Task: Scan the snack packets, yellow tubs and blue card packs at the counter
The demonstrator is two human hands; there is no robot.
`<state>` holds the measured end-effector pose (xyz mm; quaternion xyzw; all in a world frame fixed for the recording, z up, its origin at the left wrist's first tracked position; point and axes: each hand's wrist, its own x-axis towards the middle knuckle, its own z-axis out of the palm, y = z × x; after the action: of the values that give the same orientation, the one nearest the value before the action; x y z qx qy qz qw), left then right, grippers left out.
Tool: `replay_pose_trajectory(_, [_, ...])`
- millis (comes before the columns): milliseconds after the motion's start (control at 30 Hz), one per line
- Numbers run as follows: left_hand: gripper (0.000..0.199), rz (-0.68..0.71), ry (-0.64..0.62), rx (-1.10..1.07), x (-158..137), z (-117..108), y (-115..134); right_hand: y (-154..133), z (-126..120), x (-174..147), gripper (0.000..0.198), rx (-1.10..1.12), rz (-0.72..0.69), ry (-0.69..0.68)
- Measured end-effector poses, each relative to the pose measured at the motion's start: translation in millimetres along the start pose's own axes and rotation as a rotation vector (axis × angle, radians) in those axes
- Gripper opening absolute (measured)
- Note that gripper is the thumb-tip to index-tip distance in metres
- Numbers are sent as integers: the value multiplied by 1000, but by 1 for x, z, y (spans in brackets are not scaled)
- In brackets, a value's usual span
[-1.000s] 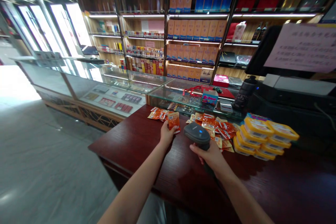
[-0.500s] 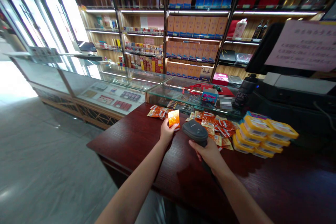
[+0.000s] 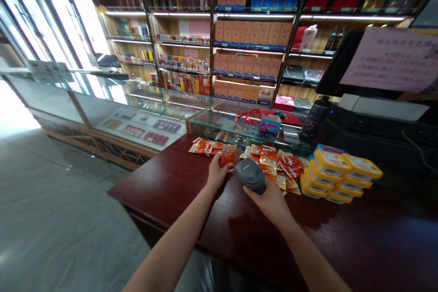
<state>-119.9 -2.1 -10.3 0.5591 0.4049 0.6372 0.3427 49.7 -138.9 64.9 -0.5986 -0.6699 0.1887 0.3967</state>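
Observation:
My left hand is closed on an orange snack packet, held upright above the dark wooden counter. My right hand grips a dark grey barcode scanner, its head close to the packet on the right. Its handle is mostly hidden by my fingers. Behind my left hand lies a small group of orange snack packets. A larger pile of similar packets spreads behind and to the right of the scanner.
Stacked yellow-lidded tubs stand right of the pile. Beyond the counter run glass display cases, with a small blue and pink box on top. A monitor with a pink paper sheet is at right. Shelves of boxes line the back.
The packet in my left hand no longer glows brightly and looks darker. The scanner's head has turned and dropped slightly. The whole view has shifted a little.

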Motion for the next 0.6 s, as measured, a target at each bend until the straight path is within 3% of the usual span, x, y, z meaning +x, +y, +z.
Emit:
replay_pose_trajectory(133, [32,-42,91,29,3,-2,-2,13,-14,-16,32,-454,-64,-22])
replay_pose_trajectory(267, [30,-49,95,49,6,-4,-2,48,-20,-33,40,-606,-268,63])
replay_pose_trajectory(400, [36,-86,19,-58,5,-3,4,77,-21,-41,39,-598,-330,144])
replay_pose_trajectory(500, [53,-187,-125,-188,3,3,11,82,-22,-41,34,-534,-319,185])
replay_pose_trajectory(600, [55,-263,-213,-248,2,20,19,80,-23,-39,32,-483,-328,226])
